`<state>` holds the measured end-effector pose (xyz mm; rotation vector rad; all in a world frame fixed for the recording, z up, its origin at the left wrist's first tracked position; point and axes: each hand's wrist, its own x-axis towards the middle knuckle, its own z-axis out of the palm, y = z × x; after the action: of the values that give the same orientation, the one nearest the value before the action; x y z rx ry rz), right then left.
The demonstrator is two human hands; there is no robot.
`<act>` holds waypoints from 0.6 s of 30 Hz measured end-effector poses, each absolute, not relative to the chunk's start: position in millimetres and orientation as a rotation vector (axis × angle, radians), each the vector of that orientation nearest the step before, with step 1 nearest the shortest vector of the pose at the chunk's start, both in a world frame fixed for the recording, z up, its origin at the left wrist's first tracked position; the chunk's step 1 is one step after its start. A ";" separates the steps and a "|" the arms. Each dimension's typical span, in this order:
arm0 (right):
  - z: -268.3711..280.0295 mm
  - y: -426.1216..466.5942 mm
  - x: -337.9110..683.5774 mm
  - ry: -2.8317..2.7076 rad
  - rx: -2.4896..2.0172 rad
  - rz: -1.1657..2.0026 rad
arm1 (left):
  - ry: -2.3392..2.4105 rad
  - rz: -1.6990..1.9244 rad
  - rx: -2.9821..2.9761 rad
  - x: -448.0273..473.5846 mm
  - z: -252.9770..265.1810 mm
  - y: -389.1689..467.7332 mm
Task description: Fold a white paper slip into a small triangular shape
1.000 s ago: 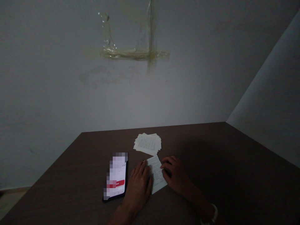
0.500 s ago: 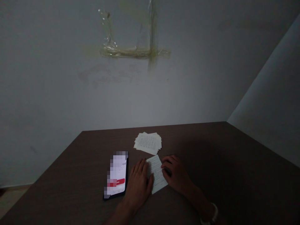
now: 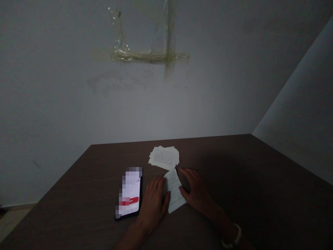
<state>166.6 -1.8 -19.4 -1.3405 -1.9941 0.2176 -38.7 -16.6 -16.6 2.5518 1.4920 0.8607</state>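
Observation:
A white sheet of paper (image 3: 174,191) with lines of writing lies at a slant on the table, between my two hands. My left hand (image 3: 154,199) rests flat along its left edge, thumb on the paper and fingers stretched forward. Along the right edge is my right hand (image 3: 196,191), its thumb touching the sheet and its fingers extended and apart from the thumb. Just beyond the sheet sits a fanned pile of printed papers (image 3: 164,157), which the sheet's far corner nearly meets.
Left of my left hand lies a phone (image 3: 131,192) with a lit screen, partly blurred out. The dark brown table (image 3: 78,194) runs back to a grey wall (image 3: 208,86) bearing strips of clear tape (image 3: 145,58). Another wall (image 3: 307,97) borders the right side.
My right hand's fingers have straightened and spread away from the thumb, reaching a little farther forward. The sheet's far left corner now curves slightly. My left hand stays almost in place.

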 end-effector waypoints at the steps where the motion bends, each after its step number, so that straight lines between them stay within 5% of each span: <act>1: -20.7 -1.8 166.9 -1.993 -1.341 0.211 | 1.477 0.867 2.544 -39.2 -17.5 -16.7; 18: -17.3 -2.7 167.7 -2.063 -1.325 0.232 | 1.282 0.939 2.588 -39.6 -18.7 -19.8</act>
<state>167.7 -2.7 -17.3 -1.3246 -2.0632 0.2325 -39.6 -19.8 -18.7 2.5883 1.2820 0.9393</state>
